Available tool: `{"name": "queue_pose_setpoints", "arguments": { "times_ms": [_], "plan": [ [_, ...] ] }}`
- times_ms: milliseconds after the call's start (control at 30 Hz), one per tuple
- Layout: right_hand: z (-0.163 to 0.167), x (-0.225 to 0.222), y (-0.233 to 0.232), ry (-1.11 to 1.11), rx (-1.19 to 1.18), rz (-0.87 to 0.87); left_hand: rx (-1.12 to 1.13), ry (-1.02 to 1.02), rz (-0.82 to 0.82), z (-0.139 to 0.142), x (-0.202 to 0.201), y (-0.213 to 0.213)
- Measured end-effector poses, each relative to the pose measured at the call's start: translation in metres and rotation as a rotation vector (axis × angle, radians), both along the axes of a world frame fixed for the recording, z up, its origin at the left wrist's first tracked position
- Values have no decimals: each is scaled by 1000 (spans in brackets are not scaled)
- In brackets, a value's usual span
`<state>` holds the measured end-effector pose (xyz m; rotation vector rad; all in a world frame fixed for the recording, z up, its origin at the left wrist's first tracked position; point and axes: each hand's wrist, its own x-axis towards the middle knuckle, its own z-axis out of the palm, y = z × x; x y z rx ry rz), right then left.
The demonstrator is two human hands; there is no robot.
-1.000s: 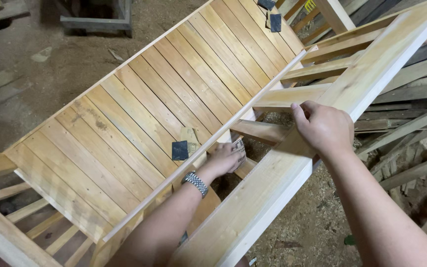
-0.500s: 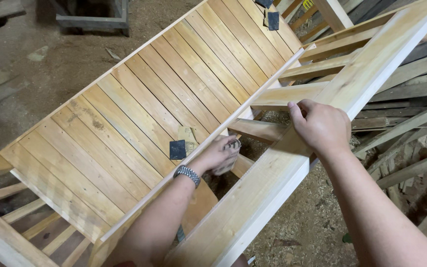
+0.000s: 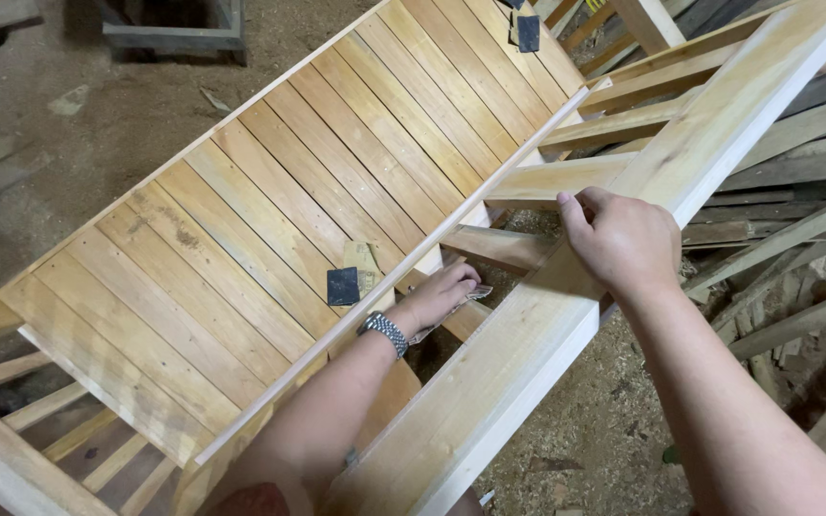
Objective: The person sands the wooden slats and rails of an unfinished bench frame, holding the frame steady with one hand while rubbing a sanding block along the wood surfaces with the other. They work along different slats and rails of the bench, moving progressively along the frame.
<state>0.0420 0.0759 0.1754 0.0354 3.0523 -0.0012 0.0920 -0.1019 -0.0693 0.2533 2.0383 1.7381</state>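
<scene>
L hand (image 3: 442, 294) reaches down btwn the slatted panel (image 3: 270, 220) and the thick beam (image 3: 566, 315), fingers curled onto a sheet of sandpaper (image 3: 451, 311), pressing it flat on a crosspiece (image 3: 494, 247), prob to rub that face. R hand (image 3: 623, 239) lies palm-down on the beam, fingers bent over its edge, thumb out; looks like bracing the frame steady. Dark sanding pad (image 3: 342, 286) + tan scrap (image 3: 365, 260) lie on the panel just beside the L hand, within reach. Watch (image 3: 384, 333) on L wrist.

Slatted wooden panel (image 3: 270, 220); dark sanding pads (image 3: 342, 286) on it.
</scene>
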Motion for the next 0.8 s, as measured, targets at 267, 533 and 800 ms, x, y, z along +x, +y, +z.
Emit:
{"name": "queue_pose_setpoints", "arguments": {
  "times_ms": [267,533,800],
  "plan": [
    [-2,-1,1,3,22,12,91,136,-51,-11,7,-12],
    [-2,-1,1,22,40,27,-60,215,192,-30,21,3],
    [-4,-1,4,15,17,21,-3,163,-247,18,18,-42]
  ]
}}
